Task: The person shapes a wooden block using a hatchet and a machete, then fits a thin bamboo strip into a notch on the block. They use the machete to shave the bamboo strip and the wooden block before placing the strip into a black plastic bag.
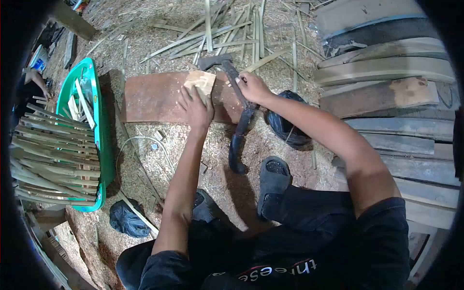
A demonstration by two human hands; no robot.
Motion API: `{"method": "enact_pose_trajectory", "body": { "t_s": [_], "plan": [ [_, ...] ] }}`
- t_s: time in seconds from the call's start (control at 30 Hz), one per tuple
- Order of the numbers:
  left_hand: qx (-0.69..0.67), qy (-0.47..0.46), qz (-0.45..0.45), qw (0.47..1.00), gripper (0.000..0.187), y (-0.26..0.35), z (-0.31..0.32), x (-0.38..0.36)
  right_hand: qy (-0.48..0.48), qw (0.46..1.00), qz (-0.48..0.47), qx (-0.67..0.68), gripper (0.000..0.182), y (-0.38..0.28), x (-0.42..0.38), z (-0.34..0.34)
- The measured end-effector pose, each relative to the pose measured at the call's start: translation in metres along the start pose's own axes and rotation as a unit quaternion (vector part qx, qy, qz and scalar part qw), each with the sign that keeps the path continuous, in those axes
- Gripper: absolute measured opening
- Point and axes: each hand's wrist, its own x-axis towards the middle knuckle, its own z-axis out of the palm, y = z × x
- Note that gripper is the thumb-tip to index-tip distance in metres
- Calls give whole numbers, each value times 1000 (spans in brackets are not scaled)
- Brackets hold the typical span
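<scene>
On the brown board (pixel 152 96), a pale wood block (pixel 208 82) is being covered partly by the left hand (pixel 196 107), spread flat; just right, a hatchet-like tool (pixel 247 112) is being gripped by the right hand (pixel 253 88) — the left possibly being endangered by a slip.

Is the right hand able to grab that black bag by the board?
Probably not while the right hand is gripping the dark tool, though the black bag lies close by.
</scene>
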Motion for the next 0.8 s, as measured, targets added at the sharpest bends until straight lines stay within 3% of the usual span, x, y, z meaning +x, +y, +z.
{"method": "enact_pose_trajectory", "body": {
  "t_s": [0.03,0.07,0.1,0.17,0.23,0.33,0.4,0.43,0.5,0.53,0.6,0.67,0.77,0.8],
  "plan": [
    [-15,-14,31,999,52,14,-4,-1,-22,1000,-6,11,27,4,-4,-13],
    [-28,-29,61,997,50,30,-6,-3,29,996,-62,60,22,9,-14,-22],
    [-40,-42,91,994,48,48,-11,-4,98,985,-140,-36,20,24,-22,-32],
    [-224,-55,160,960,40,88,-16,-6,91,993,-65,-37,18,38,-51,-62],
    [-327,-128,220,910,34,127,-18,-17,48,996,56,-59,16,51,-88,-82],
    [-254,-243,323,879,30,161,0,-50,7,999,53,4,14,96,-135,-77],
    [-78,-307,338,886,34,163,16,-65,-66,997,47,-10,11,116,-155,-72],
    [12,-336,339,879,35,160,26,-75,-24,998,-38,-54,11,127,-162,-66],
    [40,-329,308,892,41,149,47,-88,59,965,-214,-138,9,143,-165,-50],
    [43,-327,289,899,42,139,52,-92,60,978,-179,-84,8,116,-164,-57],
    [39,-316,272,908,45,129,55,-94,-46,978,-181,-92,10,114,-167,-60],
    [69,-311,273,908,45,127,53,-90,-125,959,-227,-115,12,121,-167,-57],
    [60,-265,273,923,43,123,59,-90,-112,973,-156,-125,14,137,-168,-43],
    [48,-245,272,929,43,124,57,-90,-81,983,-84,-141,18,130,-168,-44]
  ]
}}
